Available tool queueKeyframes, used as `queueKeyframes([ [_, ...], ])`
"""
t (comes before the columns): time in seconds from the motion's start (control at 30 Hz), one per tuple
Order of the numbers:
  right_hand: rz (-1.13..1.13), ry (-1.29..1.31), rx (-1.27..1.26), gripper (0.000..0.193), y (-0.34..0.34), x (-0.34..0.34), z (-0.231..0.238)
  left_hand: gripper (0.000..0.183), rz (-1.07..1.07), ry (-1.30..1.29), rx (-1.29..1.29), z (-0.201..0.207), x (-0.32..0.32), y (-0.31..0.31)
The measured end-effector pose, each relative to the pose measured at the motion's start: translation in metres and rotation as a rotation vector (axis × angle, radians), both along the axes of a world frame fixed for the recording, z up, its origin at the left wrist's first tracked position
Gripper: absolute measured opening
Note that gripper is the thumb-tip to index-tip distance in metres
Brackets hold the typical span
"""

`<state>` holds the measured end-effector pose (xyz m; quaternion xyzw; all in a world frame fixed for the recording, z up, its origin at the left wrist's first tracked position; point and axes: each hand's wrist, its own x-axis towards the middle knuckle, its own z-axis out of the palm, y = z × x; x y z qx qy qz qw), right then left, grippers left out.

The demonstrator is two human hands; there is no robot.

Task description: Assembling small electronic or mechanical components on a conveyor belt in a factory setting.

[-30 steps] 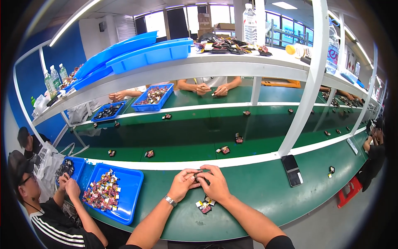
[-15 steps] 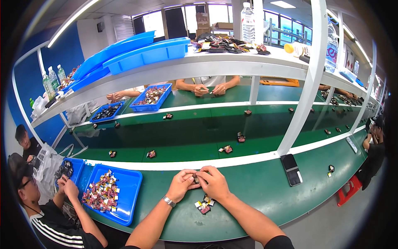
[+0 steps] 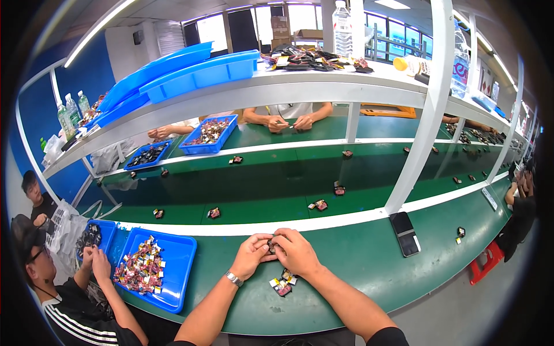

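Note:
Just above the green bench, my left hand (image 3: 249, 257) and my right hand (image 3: 297, 255) meet with fingers pinched together. Between them is a small dark part (image 3: 270, 246), mostly covered by the fingers, so its details are hidden. A metal-banded watch (image 3: 234, 279) circles my left wrist. On the bench close below my right hand lie a couple of small electronic modules (image 3: 282, 286), dark red and black with white and yellow labels. To the left of my forearm stands a blue tray (image 3: 187, 254) heaped with similar small modules (image 3: 141, 267).
Beyond a white rail runs a green conveyor belt (image 3: 259, 179) carrying scattered modules. A black phone-like device (image 3: 405, 235) lies at right beside a white post (image 3: 424, 115). An overhead shelf (image 3: 277, 86) holds blue trays and bottles. A co-worker (image 3: 75, 311) sits at left; others work opposite and far right.
The modules on the belt have shifted slightly to the right. My hands stay in nearly the same place, with the fingers slightly readjusted around the small part.

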<state>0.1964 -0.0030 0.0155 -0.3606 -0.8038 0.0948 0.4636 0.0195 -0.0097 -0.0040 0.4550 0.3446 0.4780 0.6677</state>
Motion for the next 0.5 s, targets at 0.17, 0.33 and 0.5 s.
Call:
queueKeyframes([
  [0.17,-0.009,0.100,-0.051,0.015,0.007,-0.001,-0.002,0.039,-0.029,-0.004,0.006,0.006,-0.002,0.000],
  [0.33,-0.135,0.138,-0.328,0.013,0.013,0.021,-0.010,0.046,-0.033,-0.010,0.012,0.007,-0.004,-0.005],
  [0.5,-0.515,0.113,-0.444,0.014,0.030,0.094,-0.017,0.033,-0.028,0.029,0.009,0.006,-0.002,-0.006],
])
